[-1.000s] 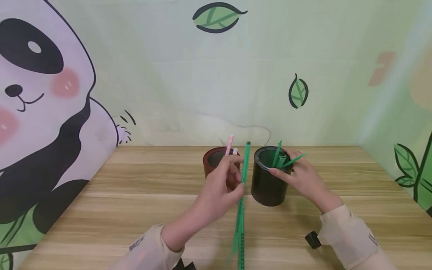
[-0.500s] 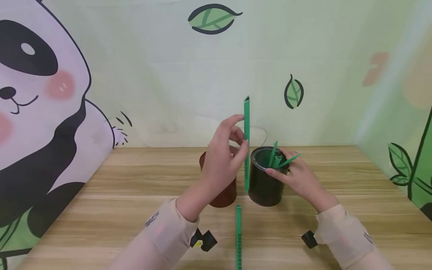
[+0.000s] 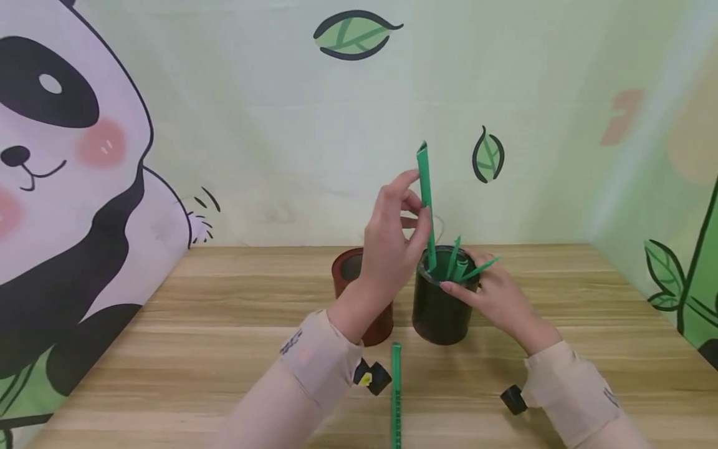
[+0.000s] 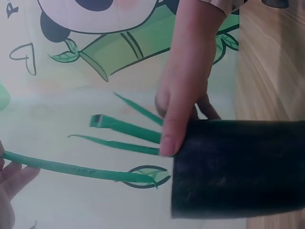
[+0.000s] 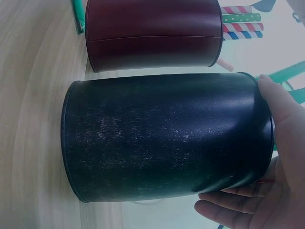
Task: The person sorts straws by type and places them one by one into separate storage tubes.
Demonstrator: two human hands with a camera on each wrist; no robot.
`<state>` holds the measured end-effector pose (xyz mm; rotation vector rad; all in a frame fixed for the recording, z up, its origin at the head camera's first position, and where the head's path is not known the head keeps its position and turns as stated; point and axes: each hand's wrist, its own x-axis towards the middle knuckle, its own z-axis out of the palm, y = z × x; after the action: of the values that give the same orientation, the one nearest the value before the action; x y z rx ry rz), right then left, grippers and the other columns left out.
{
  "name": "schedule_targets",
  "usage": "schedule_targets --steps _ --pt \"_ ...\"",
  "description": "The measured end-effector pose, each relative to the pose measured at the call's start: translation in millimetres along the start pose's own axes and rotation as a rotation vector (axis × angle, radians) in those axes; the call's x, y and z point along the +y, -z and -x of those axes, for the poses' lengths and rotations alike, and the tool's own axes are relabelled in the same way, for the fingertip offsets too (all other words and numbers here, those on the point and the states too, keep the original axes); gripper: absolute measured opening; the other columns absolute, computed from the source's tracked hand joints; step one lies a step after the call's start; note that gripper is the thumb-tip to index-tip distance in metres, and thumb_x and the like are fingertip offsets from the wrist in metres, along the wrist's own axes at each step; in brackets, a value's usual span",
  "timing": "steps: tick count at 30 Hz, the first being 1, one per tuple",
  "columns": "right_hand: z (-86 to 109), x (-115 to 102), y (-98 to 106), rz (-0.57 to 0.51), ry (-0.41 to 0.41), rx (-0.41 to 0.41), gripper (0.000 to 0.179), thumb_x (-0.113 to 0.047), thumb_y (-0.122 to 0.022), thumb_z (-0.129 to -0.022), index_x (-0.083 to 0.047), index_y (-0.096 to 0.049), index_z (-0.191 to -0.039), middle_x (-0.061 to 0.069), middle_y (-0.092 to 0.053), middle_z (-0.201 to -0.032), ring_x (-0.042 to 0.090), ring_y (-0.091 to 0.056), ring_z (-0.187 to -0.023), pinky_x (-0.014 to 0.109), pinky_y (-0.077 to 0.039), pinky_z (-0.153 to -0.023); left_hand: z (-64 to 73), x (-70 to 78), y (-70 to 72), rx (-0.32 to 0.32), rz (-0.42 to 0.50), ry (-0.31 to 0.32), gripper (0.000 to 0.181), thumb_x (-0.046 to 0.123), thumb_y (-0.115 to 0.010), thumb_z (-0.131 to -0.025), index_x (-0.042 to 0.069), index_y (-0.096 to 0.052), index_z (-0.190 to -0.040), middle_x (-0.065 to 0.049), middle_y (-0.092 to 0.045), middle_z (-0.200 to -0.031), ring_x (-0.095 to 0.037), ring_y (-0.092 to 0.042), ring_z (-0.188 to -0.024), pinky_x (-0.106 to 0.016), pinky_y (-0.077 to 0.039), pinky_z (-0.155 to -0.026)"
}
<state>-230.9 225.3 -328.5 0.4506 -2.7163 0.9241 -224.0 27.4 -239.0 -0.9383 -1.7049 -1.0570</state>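
Observation:
My left hand (image 3: 392,234) pinches a long, thin green straw-like tube (image 3: 424,178) between thumb and fingers. The tube stands nearly upright, its lower end just inside the rim of a black cylindrical holder (image 3: 441,315) in the head view. Several other green tubes (image 4: 131,130) stick out of that holder. My right hand (image 3: 505,296) grips the holder at its rim, thumb on the near side and fingers around the far right. In the right wrist view, the thumb lies at the rim and the fingers (image 5: 233,205) curl beneath the side.
Left of the black holder stands a reddish-brown holder (image 3: 381,327), partly behind my left hand. Striped and dotted straws (image 5: 242,27) project from it. Another green tube (image 3: 396,390) lies on the wooden table (image 3: 224,355) in front. A printed backdrop (image 3: 269,125) rises behind.
My left hand has lifted a green tube off the table and carried it up and right to the black holder's mouth. Another tube stayed on the table. The right hand keeps its grip.

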Motion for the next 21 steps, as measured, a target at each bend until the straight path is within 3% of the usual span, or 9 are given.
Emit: schedule_targets --steps 14,21 --pt "-1.0 0 -1 -0.005 0.001 -0.01 0.073 -0.052 -0.062 -0.088 -0.014 -0.037 -0.145 0.018 -0.048 -0.136 0.039 -0.046 -0.129 0.063 -0.041 -0.099 19.9 -3.3 -19.6 -0.059 0.012 0.021 0.043 -0.003 -0.058 -0.09 0.001 -0.04 -0.13 -0.015 -0.053 -0.09 -0.021 -0.062 -0.082 -0.016 -0.055 -0.073" --pt "-0.5 2 1 -0.001 0.033 0.008 0.069 -0.049 -0.063 -0.088 -0.015 -0.04 -0.144 0.018 -0.049 -0.137 0.04 -0.045 -0.13 0.062 -0.041 -0.1 34.6 -9.0 -29.4 -0.109 -0.048 -0.005 0.045 -0.004 -0.058 -0.088 0.001 -0.041 -0.129 -0.013 -0.053 -0.091 -0.019 -0.064 -0.08 -0.016 -0.055 -0.074"
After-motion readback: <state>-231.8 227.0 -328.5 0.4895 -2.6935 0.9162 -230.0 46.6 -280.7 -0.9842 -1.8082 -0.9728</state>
